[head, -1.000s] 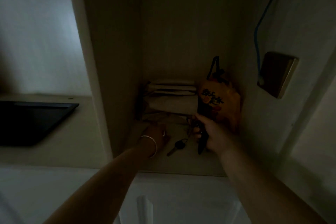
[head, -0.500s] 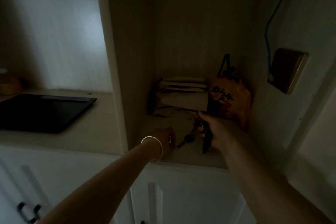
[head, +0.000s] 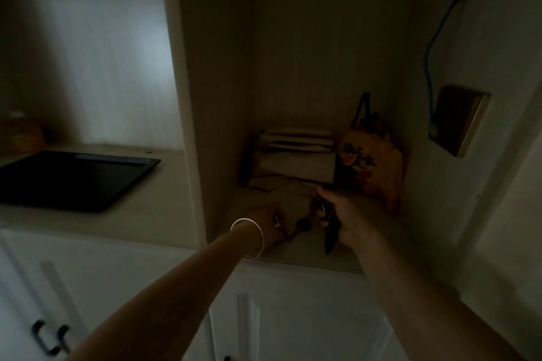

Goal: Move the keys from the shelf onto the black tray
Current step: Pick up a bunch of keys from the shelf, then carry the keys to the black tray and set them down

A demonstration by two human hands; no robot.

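Observation:
The scene is dim. Inside the shelf niche, my right hand is closed on a bunch of keys; a dark fob or strap hangs down below the fist, and one dark-headed key dangles to the left. My left hand, with a silver bangle at the wrist, is curled just left of that key, fingers close to it; whether it touches is hard to tell. The black tray lies flat on the counter left of the niche's side wall.
Folded cloths and an orange flowered pouch fill the back of the niche. A vertical divider separates niche and counter. A wall plate with a blue cable is at right. White cabinet doors with dark handles are below.
The camera view has shifted right and down, bringing more of the tray and cabinet doors into view. Both hands stay in the niche; the right hand has lifted the keys slightly off the shelf.

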